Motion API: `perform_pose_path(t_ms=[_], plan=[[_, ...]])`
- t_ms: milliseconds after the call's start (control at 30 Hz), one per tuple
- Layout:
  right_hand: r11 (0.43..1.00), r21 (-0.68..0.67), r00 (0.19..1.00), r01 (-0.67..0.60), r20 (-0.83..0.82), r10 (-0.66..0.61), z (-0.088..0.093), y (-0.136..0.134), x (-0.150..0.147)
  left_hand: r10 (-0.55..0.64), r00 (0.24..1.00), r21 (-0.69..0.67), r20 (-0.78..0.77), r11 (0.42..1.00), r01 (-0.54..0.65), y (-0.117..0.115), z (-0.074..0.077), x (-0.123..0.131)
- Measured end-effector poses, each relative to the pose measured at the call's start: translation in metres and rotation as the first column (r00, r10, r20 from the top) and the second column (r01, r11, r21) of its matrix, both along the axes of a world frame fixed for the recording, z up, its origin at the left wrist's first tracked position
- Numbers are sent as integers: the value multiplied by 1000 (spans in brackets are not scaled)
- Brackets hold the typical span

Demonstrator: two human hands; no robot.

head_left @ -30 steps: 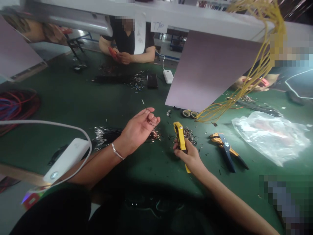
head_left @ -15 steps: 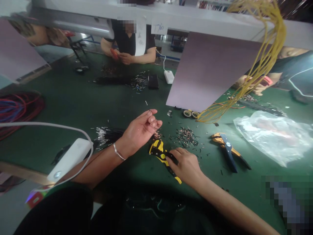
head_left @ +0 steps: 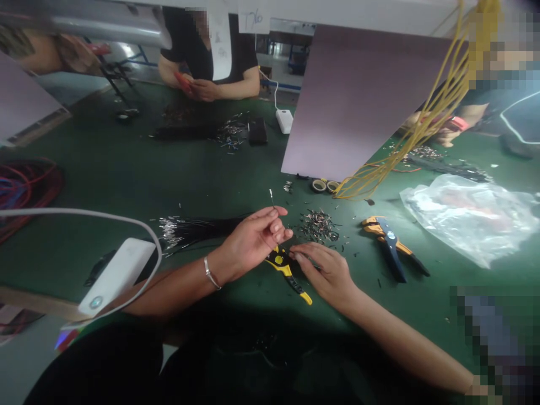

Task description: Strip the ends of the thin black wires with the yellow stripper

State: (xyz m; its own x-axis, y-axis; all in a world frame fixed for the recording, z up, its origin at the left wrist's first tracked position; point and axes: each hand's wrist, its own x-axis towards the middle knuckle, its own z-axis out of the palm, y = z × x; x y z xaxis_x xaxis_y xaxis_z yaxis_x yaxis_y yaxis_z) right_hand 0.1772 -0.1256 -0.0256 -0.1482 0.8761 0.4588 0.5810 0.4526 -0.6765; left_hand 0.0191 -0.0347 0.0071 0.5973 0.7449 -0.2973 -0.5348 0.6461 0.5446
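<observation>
A thin black wire with a silver terminal (head_left: 271,194) at its tip is pinched between the thumb and index finger of my left hand (head_left: 253,242), its other end hidden. Just right of it, my right hand (head_left: 329,273) has thumb and index fingertips closed together. Whatever sits between them is too small to make out. Below both hands lies a yellow-and-black wire stripper (head_left: 291,281), its head and upper handle partly covered by them. Behind my left hand spreads a bundle of black wires (head_left: 202,228) with silver terminals. Cut wire bits (head_left: 319,226) form a pile beyond my right hand.
A blue-and-orange wire stripper (head_left: 392,244) and a clear plastic bag (head_left: 468,216) lie to the right. Tape rolls (head_left: 319,185) sit beneath a hanging panel (head_left: 358,101). Yellow wires (head_left: 434,124) hang down. A white power strip (head_left: 118,275) stands left. Co-workers sit across.
My right hand has let go of the wire stripper's handle and moved up-left towards my left hand. The left hand has shifted slightly right, with the wire's terminal still sticking up.
</observation>
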Motion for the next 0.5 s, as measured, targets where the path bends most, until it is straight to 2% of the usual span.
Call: perform_pose_path(t_ms=[133,500], plan=[[1000,-2,999,19,-28,-19,0,0,-3,-15,1000,4,3,1000,15,-1,1,0],[993,-111,994,25,-103,-36,-6,2,-5,-33,999,10,28,999,32,-3,-1,0]])
